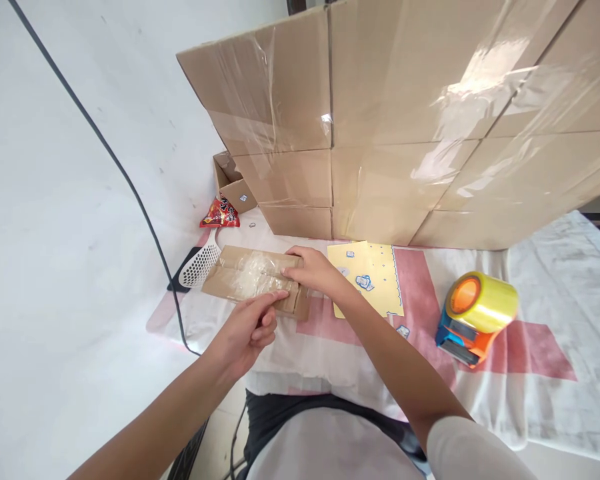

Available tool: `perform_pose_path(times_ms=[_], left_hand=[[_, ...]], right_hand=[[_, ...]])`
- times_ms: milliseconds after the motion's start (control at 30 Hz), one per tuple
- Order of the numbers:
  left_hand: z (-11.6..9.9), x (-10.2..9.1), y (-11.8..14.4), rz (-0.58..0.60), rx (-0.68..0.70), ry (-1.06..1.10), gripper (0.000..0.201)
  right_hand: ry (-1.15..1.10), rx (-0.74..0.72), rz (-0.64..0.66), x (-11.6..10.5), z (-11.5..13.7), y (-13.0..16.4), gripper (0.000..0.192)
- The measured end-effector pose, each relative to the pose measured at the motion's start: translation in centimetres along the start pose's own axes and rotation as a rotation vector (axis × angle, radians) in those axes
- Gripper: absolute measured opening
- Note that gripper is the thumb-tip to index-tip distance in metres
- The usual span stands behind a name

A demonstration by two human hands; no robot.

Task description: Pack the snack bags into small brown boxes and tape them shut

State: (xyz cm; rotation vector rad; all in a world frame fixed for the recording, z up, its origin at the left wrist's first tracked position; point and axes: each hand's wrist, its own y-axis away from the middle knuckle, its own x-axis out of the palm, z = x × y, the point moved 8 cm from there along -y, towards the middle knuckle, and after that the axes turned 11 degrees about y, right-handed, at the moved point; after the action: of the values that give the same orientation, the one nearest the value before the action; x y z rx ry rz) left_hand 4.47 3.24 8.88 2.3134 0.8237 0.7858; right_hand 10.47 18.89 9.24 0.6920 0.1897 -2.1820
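Cartons (400, 120), taped and stacked, filled the back of the worktop (545, 293), which was covered by a white cloth with pink blocks. White wall on the left, black cable (130, 187) running down across it. Flat yellow printed sheet (367, 277) lay on the cloth just right of the hands, below the stack. Tape dispenser (473, 317), orange and blue with a yellow-tinted roll, sat well apart on the right side. Small flattened cardboard piece (253, 280), partly covered in clear tape, lay at the left front of the worktop, its near edge close to the cloth's edge. Right hand (313, 270) rested palm down on the right end of the cardboard piece, fingers (293, 267) spread flat along its top, pressing on it, not closed around it. Left hand (245, 327) was at the near edge of the same piece, index finger stretched out and touching the edge, other fingers curled in loosely, gripping nothing. White perforated scoop-like object (200, 265) poked out just left of the cardboard piece. Small open carton (230, 183) stood behind it at the foot of the stack, red snack packet (221, 215) lying just beside that.
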Motion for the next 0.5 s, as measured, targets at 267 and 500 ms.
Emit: perform_pose_path(times_ms=[267, 500], left_hand=[[0.5, -2.9, 0.9, -0.038, -0.025, -0.035, 0.035], [0.8, -3.1, 4.2, 0.023, 0.068, -0.445, 0.038]], right_hand=[[0.024, -0.018, 0.110, 1.9, 1.4, 0.4, 0.028], [0.008, 0.054, 0.026, 2.0, 0.0, -1.0, 0.024]])
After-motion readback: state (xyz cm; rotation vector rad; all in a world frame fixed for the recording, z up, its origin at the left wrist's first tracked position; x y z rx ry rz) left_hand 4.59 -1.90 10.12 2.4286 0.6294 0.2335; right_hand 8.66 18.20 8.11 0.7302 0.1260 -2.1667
